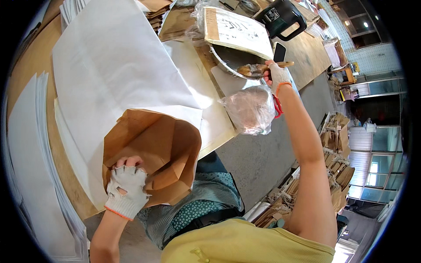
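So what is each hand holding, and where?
The right hand holds a brush by its wooden handle. The left hand grips the brown paper bag at its open edge.

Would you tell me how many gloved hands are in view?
2: the left hand grips the open brown paper bag at the table edge; the right hand holds a brush over the metal basin.

A paper bag (153, 153) sits at lower centre of the frame, on the near edge of the table (307, 52), with the left hand (126, 190) on its lower left part. Large paper sheets (118, 65) lie above it, filling the upper left. At upper right the right hand (277, 75) holds a brush (256, 69) over a metal basin (232, 59), a board (237, 30) resting across the basin, a plastic bag (251, 109) just below the hand and a jug (280, 17) at the top.
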`<action>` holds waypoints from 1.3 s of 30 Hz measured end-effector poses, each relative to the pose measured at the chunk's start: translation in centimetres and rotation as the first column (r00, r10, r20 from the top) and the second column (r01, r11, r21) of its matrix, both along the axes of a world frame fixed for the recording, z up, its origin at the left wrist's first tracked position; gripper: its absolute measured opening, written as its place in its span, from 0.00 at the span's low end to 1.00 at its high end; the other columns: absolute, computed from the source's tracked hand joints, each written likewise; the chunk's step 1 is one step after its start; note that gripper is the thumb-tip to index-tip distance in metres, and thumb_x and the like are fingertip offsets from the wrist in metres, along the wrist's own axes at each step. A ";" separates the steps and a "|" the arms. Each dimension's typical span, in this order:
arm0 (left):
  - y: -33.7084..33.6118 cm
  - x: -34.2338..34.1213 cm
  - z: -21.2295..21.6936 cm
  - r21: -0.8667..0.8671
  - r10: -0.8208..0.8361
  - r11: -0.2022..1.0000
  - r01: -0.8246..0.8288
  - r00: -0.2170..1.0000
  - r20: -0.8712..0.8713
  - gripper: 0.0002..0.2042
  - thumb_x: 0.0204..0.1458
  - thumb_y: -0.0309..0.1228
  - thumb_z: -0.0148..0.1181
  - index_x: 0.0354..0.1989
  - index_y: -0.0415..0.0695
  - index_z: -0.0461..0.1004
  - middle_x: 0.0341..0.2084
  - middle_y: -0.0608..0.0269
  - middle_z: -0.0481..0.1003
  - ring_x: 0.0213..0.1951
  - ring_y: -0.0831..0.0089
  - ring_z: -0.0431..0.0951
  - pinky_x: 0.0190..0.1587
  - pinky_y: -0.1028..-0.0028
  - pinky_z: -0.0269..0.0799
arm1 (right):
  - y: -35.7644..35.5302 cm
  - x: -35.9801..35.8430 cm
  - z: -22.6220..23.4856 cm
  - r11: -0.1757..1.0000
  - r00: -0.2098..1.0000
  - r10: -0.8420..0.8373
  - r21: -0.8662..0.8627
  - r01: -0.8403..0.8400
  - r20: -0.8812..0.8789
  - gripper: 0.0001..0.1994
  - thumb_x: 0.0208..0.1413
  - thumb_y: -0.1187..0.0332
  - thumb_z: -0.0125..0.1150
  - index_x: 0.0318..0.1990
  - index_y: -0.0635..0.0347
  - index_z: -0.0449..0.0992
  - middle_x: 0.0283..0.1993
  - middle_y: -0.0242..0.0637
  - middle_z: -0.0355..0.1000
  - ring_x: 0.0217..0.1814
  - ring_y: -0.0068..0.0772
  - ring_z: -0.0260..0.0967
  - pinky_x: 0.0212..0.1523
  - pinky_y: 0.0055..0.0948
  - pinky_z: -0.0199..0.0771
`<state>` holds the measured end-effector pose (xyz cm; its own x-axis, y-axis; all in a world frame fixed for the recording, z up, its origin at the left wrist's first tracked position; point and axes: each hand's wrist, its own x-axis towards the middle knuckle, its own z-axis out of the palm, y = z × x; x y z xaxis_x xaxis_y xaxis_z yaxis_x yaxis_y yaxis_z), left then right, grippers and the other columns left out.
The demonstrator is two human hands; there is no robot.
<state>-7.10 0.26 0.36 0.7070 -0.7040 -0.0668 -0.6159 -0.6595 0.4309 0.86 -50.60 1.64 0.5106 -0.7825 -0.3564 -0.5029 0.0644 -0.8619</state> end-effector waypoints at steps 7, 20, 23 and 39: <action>0.2 0.9 1.9 0.021 -0.099 0.995 0.100 0.993 -0.061 0.15 0.33 0.31 0.69 0.32 0.42 0.74 0.58 0.59 0.67 0.59 0.53 0.67 0.57 0.59 0.67 | 6.7 -1.2 6.8 0.973 0.978 0.209 -0.096 -0.210 -0.022 0.09 0.55 0.59 0.66 0.32 0.53 0.79 0.19 0.26 0.65 0.17 0.15 0.59 0.15 0.19 0.57; 3.0 3.6 2.5 0.366 0.257 0.922 -0.125 0.906 -0.338 0.45 0.44 0.55 0.68 0.63 0.34 0.58 0.57 0.40 0.67 0.58 0.47 0.71 0.59 0.59 0.70 | 29.4 -3.8 1.6 -0.075 -0.047 0.996 -0.462 -0.884 -0.071 0.06 0.50 0.71 0.67 0.37 0.58 0.81 0.33 0.36 0.77 0.35 0.33 0.75 0.37 0.29 0.74; 1.4 4.2 3.2 0.469 0.269 0.879 -0.083 0.899 -0.346 0.41 0.50 0.59 0.60 0.62 0.36 0.62 0.57 0.41 0.68 0.57 0.48 0.72 0.57 0.58 0.71 | 26.0 -4.2 1.5 -0.011 0.133 0.974 -0.622 -0.783 -0.184 0.06 0.50 0.76 0.67 0.36 0.61 0.81 0.32 0.37 0.75 0.29 0.30 0.71 0.32 0.25 0.70; -2.6 8.7 -2.0 0.536 0.432 0.802 -0.266 0.876 -0.212 0.17 0.54 0.39 0.59 0.47 0.43 0.79 0.44 0.47 0.79 0.46 0.50 0.79 0.50 0.60 0.76 | 29.6 -9.9 -1.5 0.136 0.350 0.919 -0.688 -0.712 -0.180 0.08 0.44 0.71 0.68 0.33 0.56 0.77 0.35 0.40 0.76 0.36 0.47 0.76 0.36 0.37 0.77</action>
